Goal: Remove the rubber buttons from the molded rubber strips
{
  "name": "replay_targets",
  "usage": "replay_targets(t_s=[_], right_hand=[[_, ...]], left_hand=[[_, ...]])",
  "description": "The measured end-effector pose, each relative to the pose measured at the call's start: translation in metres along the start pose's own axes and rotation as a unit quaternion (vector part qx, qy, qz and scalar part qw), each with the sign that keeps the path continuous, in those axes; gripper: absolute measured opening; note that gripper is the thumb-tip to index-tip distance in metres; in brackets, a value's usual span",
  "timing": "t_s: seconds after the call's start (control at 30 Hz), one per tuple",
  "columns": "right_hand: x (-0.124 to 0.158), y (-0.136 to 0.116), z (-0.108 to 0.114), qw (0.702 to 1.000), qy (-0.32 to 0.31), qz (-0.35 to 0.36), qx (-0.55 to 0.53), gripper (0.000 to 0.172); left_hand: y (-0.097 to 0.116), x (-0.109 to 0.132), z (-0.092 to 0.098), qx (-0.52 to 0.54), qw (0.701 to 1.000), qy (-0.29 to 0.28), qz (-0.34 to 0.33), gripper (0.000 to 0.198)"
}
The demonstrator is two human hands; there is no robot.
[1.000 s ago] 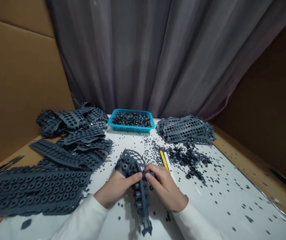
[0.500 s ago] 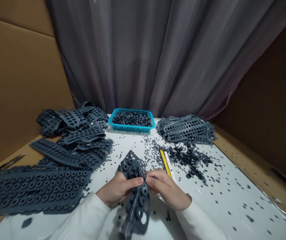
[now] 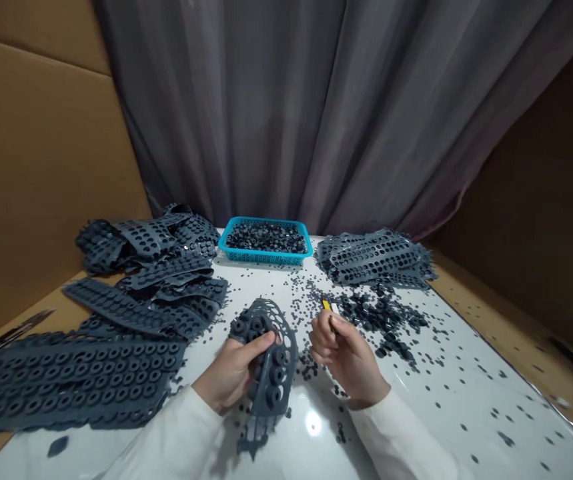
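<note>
My left hand [image 3: 233,373] grips a dark grey rubber sheet [image 3: 279,363] with raised rings, its thumb pressed on top. Empty round holes run along the sheet's far and right edge, while rings still stand on its middle. To the right of the sheet and apart from it, my right hand [image 3: 349,353] is closed, thumb against curled fingers. A small dark bit shows at its fingertips, too small to name. Just beyond that hand, the tips of a yellow strip [image 3: 326,305] and a white strip [image 3: 335,308] stick out.
A blue basket [image 3: 266,257] full of small dark pieces stands at the back. Ringed sheets [image 3: 71,380] pile up on the left. Perforated sheets [image 3: 376,257] lie back right, before a heap of loose dark rings [image 3: 386,320]. Small discs are scattered over the white table [image 3: 406,413].
My right hand has come away from the sheet, moving right and over the yellow and white strips. The sheet has turned and bent in my left hand, showing more empty holes.
</note>
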State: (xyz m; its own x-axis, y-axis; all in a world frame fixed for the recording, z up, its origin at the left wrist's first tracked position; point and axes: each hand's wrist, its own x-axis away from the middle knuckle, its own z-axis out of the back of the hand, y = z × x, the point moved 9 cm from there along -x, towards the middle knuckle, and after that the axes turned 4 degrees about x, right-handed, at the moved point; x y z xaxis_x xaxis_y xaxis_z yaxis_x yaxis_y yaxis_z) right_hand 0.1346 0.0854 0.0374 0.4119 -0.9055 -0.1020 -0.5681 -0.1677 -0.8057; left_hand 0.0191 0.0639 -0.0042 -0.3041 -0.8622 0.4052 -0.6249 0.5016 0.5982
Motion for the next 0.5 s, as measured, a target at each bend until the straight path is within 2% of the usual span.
replay_targets(t_s=[0.13,0.2,0.23,0.27,0.3,0.33,0.5], right_hand=[[-0.004,0.007,0.008,0.996,0.047,-0.024,0.073,0.034],[-0.020,0.006,0.019,0.976,0.085,-0.049,0.193,0.033],[-0.033,0.003,0.025,0.952,0.101,-0.061,0.282,0.032],[-0.050,-0.005,0.031,0.908,0.112,-0.064,0.399,0.032],[-0.071,-0.018,0.036,0.829,0.124,-0.056,0.543,0.034],[-0.094,-0.028,0.040,0.796,0.131,-0.050,0.589,0.033],[-0.211,-0.076,0.055,0.670,0.165,-0.008,0.724,0.021]], left_hand=[[0.000,-0.005,0.001,-0.017,1.000,0.005,-0.021,0.032],[-0.002,-0.008,0.007,-0.027,0.999,0.027,-0.023,0.029],[-0.003,-0.010,0.010,-0.030,0.999,0.037,-0.023,0.028],[-0.004,-0.011,0.013,-0.033,0.998,0.046,-0.024,0.026],[-0.004,-0.012,0.016,-0.033,0.998,0.055,-0.026,0.025],[-0.004,-0.012,0.018,-0.032,0.997,0.063,-0.031,0.024],[-0.011,-0.017,0.027,-0.024,0.995,0.085,-0.048,0.028]])
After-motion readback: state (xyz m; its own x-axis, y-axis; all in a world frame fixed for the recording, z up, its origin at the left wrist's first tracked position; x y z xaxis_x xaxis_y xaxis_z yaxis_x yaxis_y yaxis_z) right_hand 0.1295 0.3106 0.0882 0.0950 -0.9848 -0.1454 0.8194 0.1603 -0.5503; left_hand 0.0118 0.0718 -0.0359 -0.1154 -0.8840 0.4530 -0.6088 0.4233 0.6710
